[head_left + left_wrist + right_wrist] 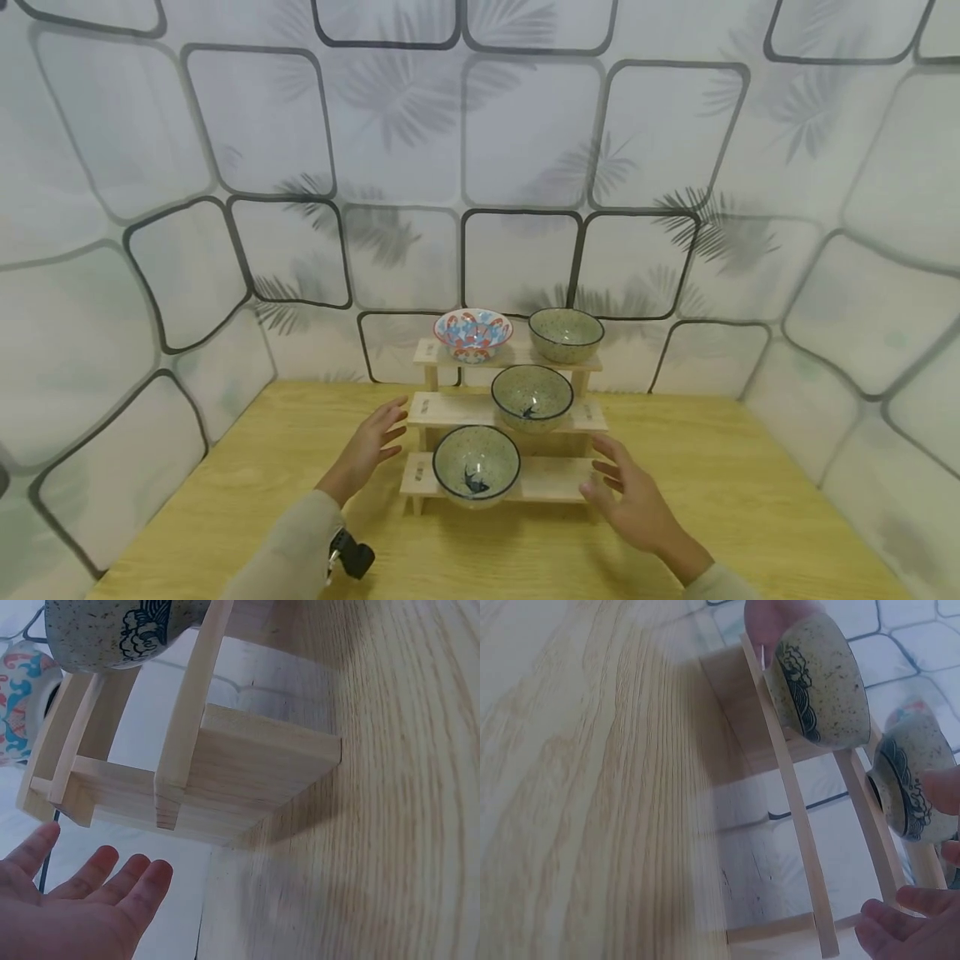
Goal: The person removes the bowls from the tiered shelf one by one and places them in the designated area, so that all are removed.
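A three-tier wooden stand [555,479] holds several bowls. On its lowest board sits a speckled grey-green bowl [476,462] with a dark rim and a blue motif inside. A matching bowl [532,396] stands right of centre on the middle board. Up top are a red, blue and white patterned bowl [472,333] at the left and another speckled bowl [566,337] at the right. My left hand [372,446], fingers spread, is beside the stand's left end; the left wrist view shows its fingertips [154,877] apart from the wood. My right hand [630,500] holds nothing, fingers extended near the right end.
The stand rests on a yellowish wood-grain table [300,433]. A patterned cloth wall [525,150] with outlined squares and leaf shapes closes off the back and both sides. A black device [352,554] is strapped to the left wrist.
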`<state>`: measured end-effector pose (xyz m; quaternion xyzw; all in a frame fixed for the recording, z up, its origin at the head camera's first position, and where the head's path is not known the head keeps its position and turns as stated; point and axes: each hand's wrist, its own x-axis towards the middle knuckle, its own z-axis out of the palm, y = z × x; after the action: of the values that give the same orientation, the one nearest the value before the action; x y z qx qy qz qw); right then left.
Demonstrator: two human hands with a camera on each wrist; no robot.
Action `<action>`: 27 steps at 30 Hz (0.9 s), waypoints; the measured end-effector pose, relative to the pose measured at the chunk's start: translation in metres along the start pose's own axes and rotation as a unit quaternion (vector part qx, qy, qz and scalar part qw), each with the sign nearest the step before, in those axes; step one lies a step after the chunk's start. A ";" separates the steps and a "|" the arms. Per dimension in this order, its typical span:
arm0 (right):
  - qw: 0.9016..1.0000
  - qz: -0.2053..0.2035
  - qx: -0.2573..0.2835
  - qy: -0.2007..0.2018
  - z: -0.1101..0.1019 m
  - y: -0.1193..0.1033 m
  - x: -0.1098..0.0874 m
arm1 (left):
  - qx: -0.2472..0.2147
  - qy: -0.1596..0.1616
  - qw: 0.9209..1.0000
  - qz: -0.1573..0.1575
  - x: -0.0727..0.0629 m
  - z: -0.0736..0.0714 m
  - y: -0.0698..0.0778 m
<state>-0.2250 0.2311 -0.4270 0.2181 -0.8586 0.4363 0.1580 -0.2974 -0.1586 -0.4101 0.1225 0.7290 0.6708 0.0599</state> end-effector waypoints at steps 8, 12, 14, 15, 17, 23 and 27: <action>0.999 -0.001 0.041 0.001 0.011 -0.010 0.007 | -0.016 0.007 1.000 -0.013 0.006 0.004 -0.004; 0.998 -0.002 0.058 -0.002 0.016 -0.013 0.010 | -0.026 0.004 1.000 -0.017 0.009 0.005 -0.004; 0.998 0.000 0.063 -0.008 0.018 -0.013 0.012 | -0.033 0.002 0.999 -0.017 0.012 0.006 -0.003; 0.998 0.003 0.064 -0.010 0.020 -0.012 0.013 | -0.039 0.004 0.999 -0.019 0.014 0.006 -0.003; 0.997 0.005 0.069 -0.015 0.023 -0.010 0.015 | -0.042 0.005 0.999 -0.019 0.016 0.007 -0.001; 0.996 -0.008 0.080 -0.027 0.033 -0.012 0.015 | -0.042 0.001 0.999 -0.025 0.018 0.009 -0.001; 0.995 -0.004 0.088 -0.041 0.035 -0.021 0.013 | -0.021 0.003 0.999 -0.038 0.017 0.012 -0.001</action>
<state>-0.2282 0.1877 -0.4264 0.2519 -0.8215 0.5007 0.1048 -0.3106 -0.1430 -0.4109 0.0911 0.7189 0.6837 0.0861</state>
